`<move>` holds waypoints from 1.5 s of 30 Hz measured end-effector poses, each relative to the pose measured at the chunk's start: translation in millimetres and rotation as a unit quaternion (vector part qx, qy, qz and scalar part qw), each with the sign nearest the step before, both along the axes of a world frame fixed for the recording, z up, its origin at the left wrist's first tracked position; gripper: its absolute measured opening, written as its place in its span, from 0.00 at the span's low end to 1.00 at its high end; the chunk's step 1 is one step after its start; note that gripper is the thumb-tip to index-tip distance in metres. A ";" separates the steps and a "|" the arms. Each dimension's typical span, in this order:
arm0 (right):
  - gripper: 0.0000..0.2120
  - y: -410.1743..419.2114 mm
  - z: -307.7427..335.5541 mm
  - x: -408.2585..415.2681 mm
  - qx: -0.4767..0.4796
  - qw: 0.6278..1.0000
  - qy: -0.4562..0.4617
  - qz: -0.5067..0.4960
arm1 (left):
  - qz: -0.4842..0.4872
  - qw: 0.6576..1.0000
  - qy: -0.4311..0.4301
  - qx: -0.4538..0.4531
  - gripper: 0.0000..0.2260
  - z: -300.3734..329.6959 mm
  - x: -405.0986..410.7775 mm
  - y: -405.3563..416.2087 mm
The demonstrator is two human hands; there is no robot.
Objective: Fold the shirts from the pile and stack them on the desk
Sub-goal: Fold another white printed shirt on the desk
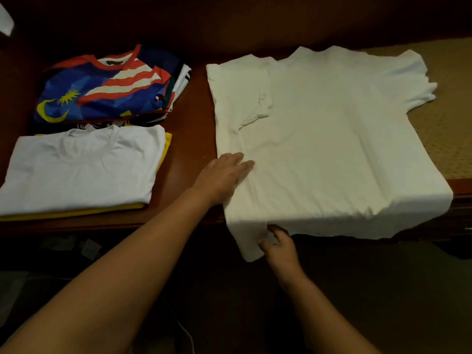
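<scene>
Done: folded white cotton shirt (79,167) lying left of hands | now: left hand (222,176) pressing flat, right hand (277,245) pinching hem of spread white T-shirt (332,139) on desk (189,139) | left: folding, stacking, flag-print shirts pile (107,90).

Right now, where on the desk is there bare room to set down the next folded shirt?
Bare wood shows in a strip between the folded stacks and the spread white shirt, and along the far edge. The left side is crowded: the folded white shirt and flag-print shirt fill it.
</scene>
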State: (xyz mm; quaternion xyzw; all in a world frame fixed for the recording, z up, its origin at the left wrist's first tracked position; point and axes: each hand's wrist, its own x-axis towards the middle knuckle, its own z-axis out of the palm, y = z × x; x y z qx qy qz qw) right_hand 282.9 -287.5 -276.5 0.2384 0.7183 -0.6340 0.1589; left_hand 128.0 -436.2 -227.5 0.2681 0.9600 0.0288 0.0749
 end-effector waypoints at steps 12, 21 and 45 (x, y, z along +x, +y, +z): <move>0.05 33.1 6.6 20.0 0.050 0.997 0.021 0.062 | -0.076 0.996 0.036 -0.024 0.04 24.9 -25.1 24.6; 0.05 43.4 3.8 40.5 0.164 0.983 0.032 0.082 | 0.003 0.999 0.021 0.029 0.02 24.2 -14.7 34.8; 0.15 39.7 64.2 -335.4 0.400 0.898 0.147 0.112 | 0.229 0.962 0.018 0.151 0.21 -10.6 -128.3 -13.8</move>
